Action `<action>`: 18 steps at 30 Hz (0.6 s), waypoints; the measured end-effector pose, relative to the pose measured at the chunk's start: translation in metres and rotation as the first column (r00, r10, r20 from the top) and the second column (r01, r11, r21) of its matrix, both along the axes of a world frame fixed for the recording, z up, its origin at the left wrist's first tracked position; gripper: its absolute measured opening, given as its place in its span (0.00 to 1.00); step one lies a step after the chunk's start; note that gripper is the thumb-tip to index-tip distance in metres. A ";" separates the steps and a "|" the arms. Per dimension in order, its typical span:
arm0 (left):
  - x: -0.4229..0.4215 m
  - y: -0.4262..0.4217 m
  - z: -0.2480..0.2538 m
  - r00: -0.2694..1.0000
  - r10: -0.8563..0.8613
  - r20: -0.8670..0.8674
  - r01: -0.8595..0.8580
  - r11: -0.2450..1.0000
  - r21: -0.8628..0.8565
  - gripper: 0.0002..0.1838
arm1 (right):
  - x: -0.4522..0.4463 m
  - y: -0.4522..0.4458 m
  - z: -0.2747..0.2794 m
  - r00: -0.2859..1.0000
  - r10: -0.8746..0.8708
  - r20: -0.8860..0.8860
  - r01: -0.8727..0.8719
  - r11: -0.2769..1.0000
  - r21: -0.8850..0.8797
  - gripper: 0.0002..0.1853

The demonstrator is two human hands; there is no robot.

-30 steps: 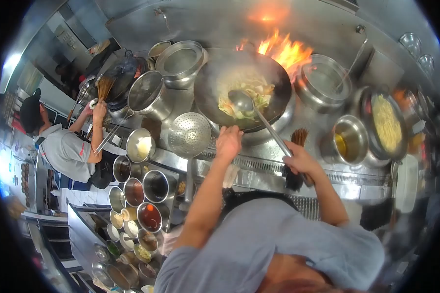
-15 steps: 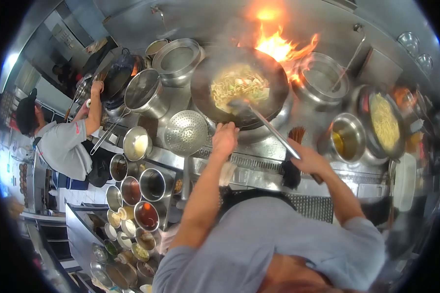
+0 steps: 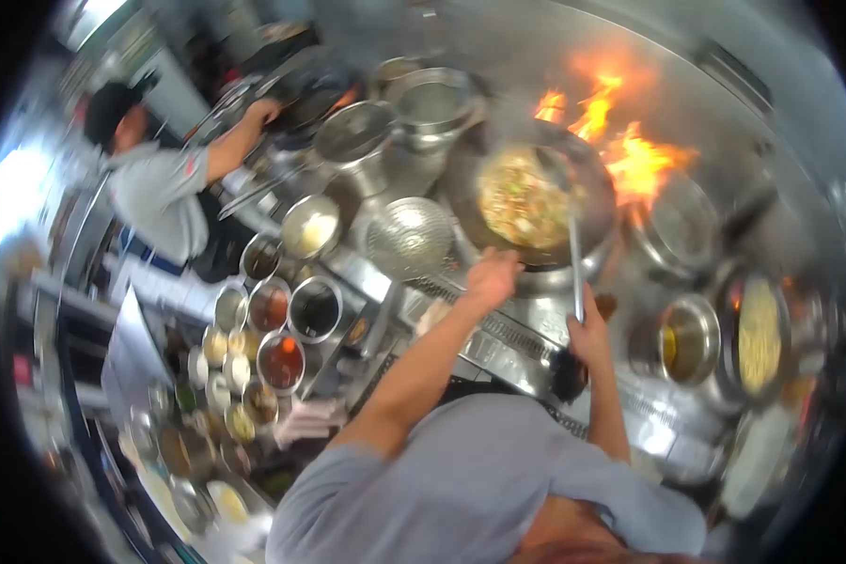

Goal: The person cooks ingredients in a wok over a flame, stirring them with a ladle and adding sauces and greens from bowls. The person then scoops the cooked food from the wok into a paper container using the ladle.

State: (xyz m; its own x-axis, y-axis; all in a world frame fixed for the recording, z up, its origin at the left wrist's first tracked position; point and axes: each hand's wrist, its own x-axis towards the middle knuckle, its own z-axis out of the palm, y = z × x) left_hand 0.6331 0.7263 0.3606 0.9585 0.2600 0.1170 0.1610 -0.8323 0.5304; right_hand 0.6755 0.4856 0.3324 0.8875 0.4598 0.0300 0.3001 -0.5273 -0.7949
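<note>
Head view, wok (image 3: 465, 183): upper right of centre, seemingly mid-stir, with food (image 3: 512, 202) inside
Ladle (image 3: 575, 254): wrapped firmly in right hand (image 3: 588, 336)
Left hand (image 3: 494, 275): at wok's near edge, pinching or resting, too blurred to judge
Next move: likely calls for steadying wok, working ladle through food
Pot (image 3: 300, 376): lower left, holding red liquid (image 3: 277, 368)
Pan (image 3: 729, 350): far right, full of noodles (image 3: 759, 338)

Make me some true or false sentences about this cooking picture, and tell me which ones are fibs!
1. The right hand holds the ladle. True.
2. The wok is empty. False: there is food in it.
3. The left hand is at the wok's near rim. True.
4. The flames are between the person and the wok. False: they rise beyond the wok.
5. The other person's cap is black. True.
</note>
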 end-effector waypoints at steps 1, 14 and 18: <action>0.003 0.001 -0.013 0.997 0.001 0.077 -0.002 1.000 0.013 0.11 | 0.003 -0.007 -0.034 0.980 0.039 0.193 -0.042 0.999 0.010 0.37; -0.074 -0.019 -0.024 0.964 0.016 0.266 -0.021 1.000 0.017 0.28 | 0.001 -0.004 -0.009 0.932 0.014 -0.361 0.080 0.967 0.244 0.34; -0.190 -0.020 -0.084 0.940 0.096 -0.327 -0.195 0.939 -0.284 0.18 | 0.027 -0.016 -0.001 0.933 -0.088 -0.349 0.229 0.893 0.388 0.33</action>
State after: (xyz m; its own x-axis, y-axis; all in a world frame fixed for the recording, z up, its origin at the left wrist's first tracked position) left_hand 0.4436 0.7062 0.2768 0.8831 0.3752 -0.2819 0.4621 -0.5904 0.6618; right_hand 0.7029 0.4693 0.3319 0.9418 0.3192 -0.1052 -0.0610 -0.1453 -0.9875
